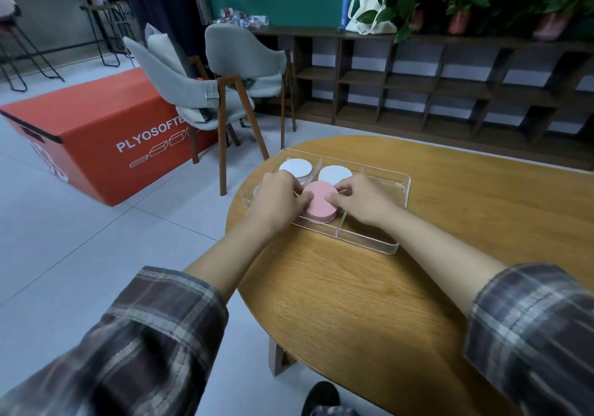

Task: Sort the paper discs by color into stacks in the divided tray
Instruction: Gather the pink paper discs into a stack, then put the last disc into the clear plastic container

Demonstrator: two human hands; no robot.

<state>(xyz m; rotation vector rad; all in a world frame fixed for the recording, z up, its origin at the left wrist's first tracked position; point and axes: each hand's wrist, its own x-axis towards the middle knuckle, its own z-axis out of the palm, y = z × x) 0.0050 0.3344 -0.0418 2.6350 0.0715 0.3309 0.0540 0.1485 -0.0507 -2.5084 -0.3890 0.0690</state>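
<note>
1. Pink stack [322,200] of paper discs is seated in a near compartment of the clear divided tray [369,242], which is set on the wooden table [353,303].
2. Its opposite edges are pinched by the curled fingers of the left hand [279,202] and the right hand [364,200], probably to square it up.
3. Far compartments are filled by one white stack [295,167] and a second white stack [334,173]; the near right compartment appears unfilled.

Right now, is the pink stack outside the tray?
No, the pink stack sits inside the tray, held between the left hand and right hand.
</note>
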